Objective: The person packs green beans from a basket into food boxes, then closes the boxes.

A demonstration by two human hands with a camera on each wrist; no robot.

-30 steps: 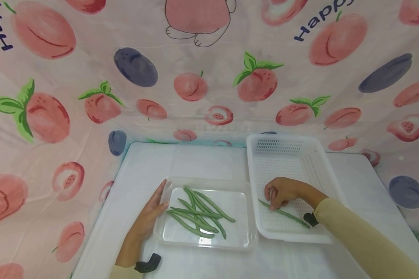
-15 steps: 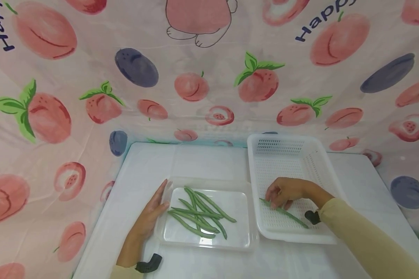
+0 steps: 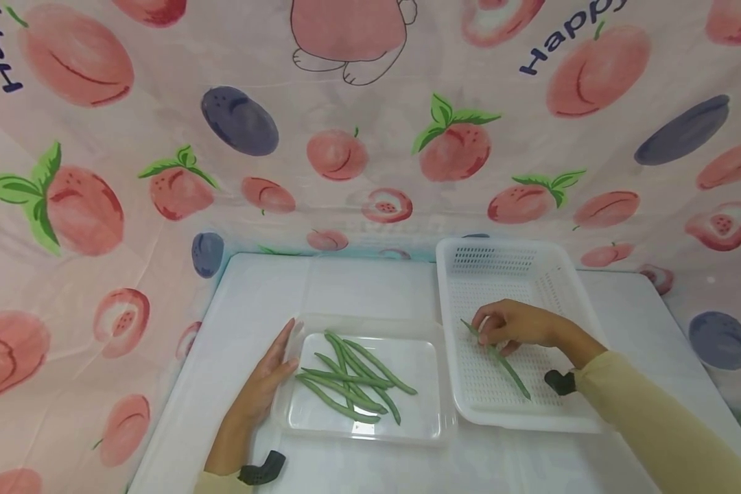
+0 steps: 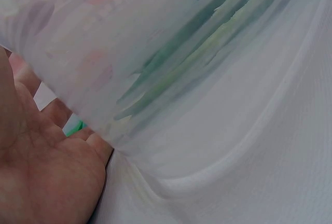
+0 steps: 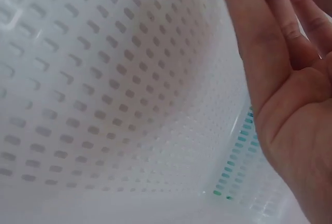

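Between the thumb and fingers of my right hand [image 3: 521, 325] is one green bean [image 3: 515, 377], pinched near its upper end. It slants over the floor of the white perforated basket [image 3: 442, 291]. My left hand [image 3: 264, 385] rests against the left side of a clear plastic container [image 3: 447, 412], its fingers fairly straight along the wall. Several green beans [image 3: 370, 377] lie crossed in that container. Through its cloudy wall, beans [image 4: 171, 63] show in the left wrist view, beside the palm. The right wrist view shows the hand and basket wall; the held bean is hidden there.
The basket stands just right of the container on a white table [image 3: 370, 285]. Behind and to the left hangs a pink fruit-print cloth [image 3: 370, 96]. A black wrist mount [image 3: 263, 468] sits on the left wrist, another black mount [image 3: 559, 381] on the right.
My right hand has lifted the bean and moved it slightly toward the back of the basket; the bean now slants more steeply. My left hand and the beans in the container stay put.
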